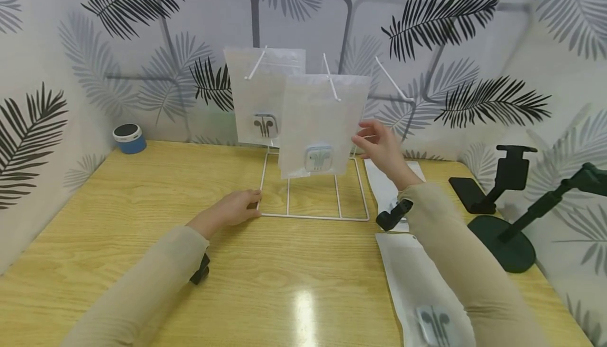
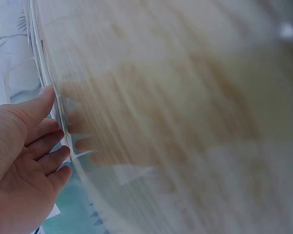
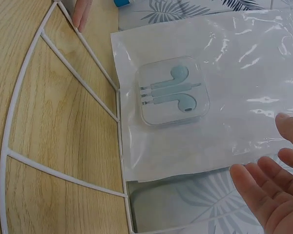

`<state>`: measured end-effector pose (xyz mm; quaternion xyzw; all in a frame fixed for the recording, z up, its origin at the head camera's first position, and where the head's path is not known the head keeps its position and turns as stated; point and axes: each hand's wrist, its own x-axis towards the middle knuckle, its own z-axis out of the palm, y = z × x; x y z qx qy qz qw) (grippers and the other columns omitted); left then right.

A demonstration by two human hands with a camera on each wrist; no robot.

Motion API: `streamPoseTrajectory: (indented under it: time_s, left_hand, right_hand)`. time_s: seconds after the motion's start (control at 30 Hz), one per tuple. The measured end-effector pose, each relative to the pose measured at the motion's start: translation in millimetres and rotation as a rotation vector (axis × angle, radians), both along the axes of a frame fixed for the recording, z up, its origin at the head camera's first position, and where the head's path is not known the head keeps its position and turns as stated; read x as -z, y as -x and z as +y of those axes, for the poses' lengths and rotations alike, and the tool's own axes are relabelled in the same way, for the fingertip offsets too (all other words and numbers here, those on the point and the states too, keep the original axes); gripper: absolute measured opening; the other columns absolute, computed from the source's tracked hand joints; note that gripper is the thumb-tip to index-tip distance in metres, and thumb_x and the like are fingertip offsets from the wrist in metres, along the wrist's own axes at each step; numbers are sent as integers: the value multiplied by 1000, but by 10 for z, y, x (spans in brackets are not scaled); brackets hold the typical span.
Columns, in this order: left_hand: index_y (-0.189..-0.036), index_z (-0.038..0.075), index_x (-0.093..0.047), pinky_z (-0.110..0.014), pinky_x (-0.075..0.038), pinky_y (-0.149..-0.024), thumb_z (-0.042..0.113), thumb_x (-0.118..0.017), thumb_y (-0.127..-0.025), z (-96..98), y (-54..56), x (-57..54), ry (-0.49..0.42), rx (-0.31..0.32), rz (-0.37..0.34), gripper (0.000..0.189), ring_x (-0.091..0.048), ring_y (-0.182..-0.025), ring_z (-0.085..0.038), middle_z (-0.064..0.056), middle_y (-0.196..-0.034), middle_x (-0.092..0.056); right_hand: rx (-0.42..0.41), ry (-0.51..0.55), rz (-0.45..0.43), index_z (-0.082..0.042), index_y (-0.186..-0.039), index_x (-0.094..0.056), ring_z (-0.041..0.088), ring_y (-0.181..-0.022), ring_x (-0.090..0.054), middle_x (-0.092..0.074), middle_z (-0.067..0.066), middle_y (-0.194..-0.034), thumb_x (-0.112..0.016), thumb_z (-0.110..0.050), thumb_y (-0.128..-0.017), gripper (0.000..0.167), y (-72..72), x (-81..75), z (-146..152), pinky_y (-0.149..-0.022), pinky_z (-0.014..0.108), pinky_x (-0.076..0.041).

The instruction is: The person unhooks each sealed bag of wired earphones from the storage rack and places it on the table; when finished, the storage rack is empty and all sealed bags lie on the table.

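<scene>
A white wire display rack (image 1: 314, 217) stands on the table with its prongs angled upward. Two clear-fronted white bags hang from the prongs. The rear bag (image 1: 258, 89) shows dark earphones in a small case; the front bag (image 1: 317, 120) has a case with pale earphones (image 3: 173, 90). My left hand (image 1: 234, 207) rests at the rack's front left corner, fingertips against the base wire. My right hand (image 1: 381, 147) is beside the front bag's right edge, fingers loosely bent and nothing in them. In the right wrist view these fingers (image 3: 254, 187) are apart from the bag.
More earphone bags lie at the right: one (image 1: 379, 178) partly behind my right wrist, another (image 1: 412, 278) nearer me under the sleeve. A black phone stand (image 1: 512, 173) and a dark round-based stand (image 1: 502, 244) are farther right. A blue cylinder (image 1: 130, 139) sits back left.
</scene>
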<state>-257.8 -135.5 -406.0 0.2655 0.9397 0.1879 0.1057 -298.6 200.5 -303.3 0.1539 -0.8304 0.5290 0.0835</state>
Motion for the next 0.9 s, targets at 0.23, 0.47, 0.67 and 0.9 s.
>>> streamPoseTrajectory:
  time_s: [0.23, 0.47, 0.67, 0.9]
  left_hand:
    - [-135, -7, -39, -47, -25, -105, 19, -58, -92, -2, -3, -15, 0, 13, 12, 53, -29, -129, -38, -23, -141, -33]
    - [-135, -8, -39, -46, -25, -105, 19, -57, -93, 14, -9, -35, -1, 17, 4, 53, -29, -129, -38, -23, -141, -33]
    - [-135, -8, -39, -46, -25, -105, 19, -57, -93, 15, -11, -39, 5, 11, 8, 53, -29, -129, -38, -22, -141, -33]
    - [-134, -8, -40, -46, -26, -104, 18, -58, -92, 4, -3, -19, -11, 14, 17, 53, -30, -128, -38, -23, -140, -34]
  right_hand:
    - [9, 71, -21, 9, -113, -51, 23, -94, -57, -56, 15, -105, -61, -13, -90, 34, 49, 26, -64, -64, 28, -55]
    - [24, 114, -18, 4, -98, -55, 26, -86, -58, -59, 4, -84, -63, -14, -89, 21, 75, 57, -87, -66, 37, -55]
    - [37, 142, -37, -1, -93, -53, 13, -75, -60, -61, 4, -82, -63, -14, -89, 17, 65, 37, -100, -64, 36, -55]
    - [25, 125, -47, 5, -109, -58, 14, -79, -61, -64, 14, -96, -62, -18, -90, 30, 45, -3, -129, -61, 29, -55]
